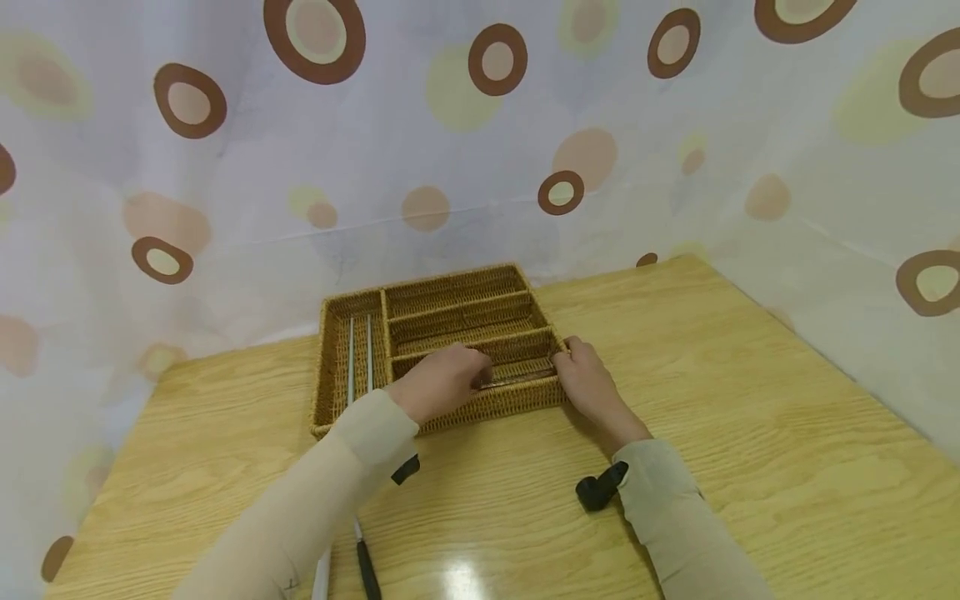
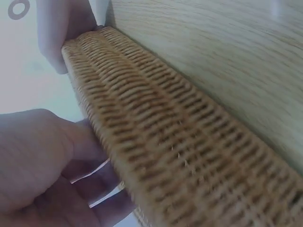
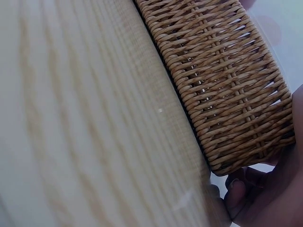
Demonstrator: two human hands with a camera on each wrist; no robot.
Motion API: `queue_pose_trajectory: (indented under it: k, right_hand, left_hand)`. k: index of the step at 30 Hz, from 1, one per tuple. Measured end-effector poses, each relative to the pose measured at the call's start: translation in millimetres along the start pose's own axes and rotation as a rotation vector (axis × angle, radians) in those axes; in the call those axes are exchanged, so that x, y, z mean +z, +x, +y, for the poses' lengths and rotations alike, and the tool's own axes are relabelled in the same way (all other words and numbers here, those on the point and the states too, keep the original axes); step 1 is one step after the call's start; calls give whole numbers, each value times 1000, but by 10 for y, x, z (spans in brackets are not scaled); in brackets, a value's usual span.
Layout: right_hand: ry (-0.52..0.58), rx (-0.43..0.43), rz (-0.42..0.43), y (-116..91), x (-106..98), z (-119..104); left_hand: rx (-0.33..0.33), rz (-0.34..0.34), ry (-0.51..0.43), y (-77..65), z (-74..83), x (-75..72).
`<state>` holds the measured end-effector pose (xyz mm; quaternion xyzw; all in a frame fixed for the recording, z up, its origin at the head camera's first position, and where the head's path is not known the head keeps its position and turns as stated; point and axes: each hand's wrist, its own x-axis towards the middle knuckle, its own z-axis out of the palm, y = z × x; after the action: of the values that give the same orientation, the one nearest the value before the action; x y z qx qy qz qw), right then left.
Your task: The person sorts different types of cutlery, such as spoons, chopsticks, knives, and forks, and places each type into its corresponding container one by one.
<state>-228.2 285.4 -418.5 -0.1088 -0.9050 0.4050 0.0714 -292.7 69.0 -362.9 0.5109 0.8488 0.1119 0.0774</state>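
A woven wicker tray (image 1: 498, 406) with several compartments stands on the table. My left hand (image 1: 444, 381) reaches over its front wall into the front compartment, fingers bent downward. A thin, dark stick-like thing (image 1: 525, 378) lies along that compartment, running from the left fingertips toward the right hand. In the left wrist view the fingers (image 2: 87, 142) hang behind the wicker wall, which hides their tips; whether they pinch the stick is unclear. With my right hand (image 1: 588, 383) I grip the tray's front right corner, thumb at the rim. Two slim pale rods (image 1: 351, 358) lie in the long left compartment.
A black-handled utensil (image 1: 367, 571) and a whitish long thing (image 1: 321, 577) lie on the wooden table (image 1: 750, 400) near the front, partly under the left sleeve. A curtain with circles (image 1: 420, 167) hangs behind the tray and along the right side.
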Motion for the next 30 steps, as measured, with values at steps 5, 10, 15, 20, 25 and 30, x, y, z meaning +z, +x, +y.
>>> queue_pose_trajectory:
  k: [5, 10, 15, 20, 25, 30]
  right_hand:
    - [1, 10, -34, 4, 4, 14]
    - [6, 5, -34, 5, -11, 29]
    - [7, -10, -30, 27, -8, 20]
    - [9, -17, -23, 41, -13, 40]
    - [4, -13, -27, 34, -12, 47]
    - [2, -6, -34, 37, -13, 47]
  left_hand:
    - [-16, 55, 21, -224, -41, -102]
    - [31, 148, 76, -472, -89, -215]
    - [132, 207, 127, -757, -140, -260]
    - [233, 185, 168, -1070, -155, -227]
    - [239, 71, 157, -1347, -183, -126]
    - [251, 15, 171, -1572, -205, -41]
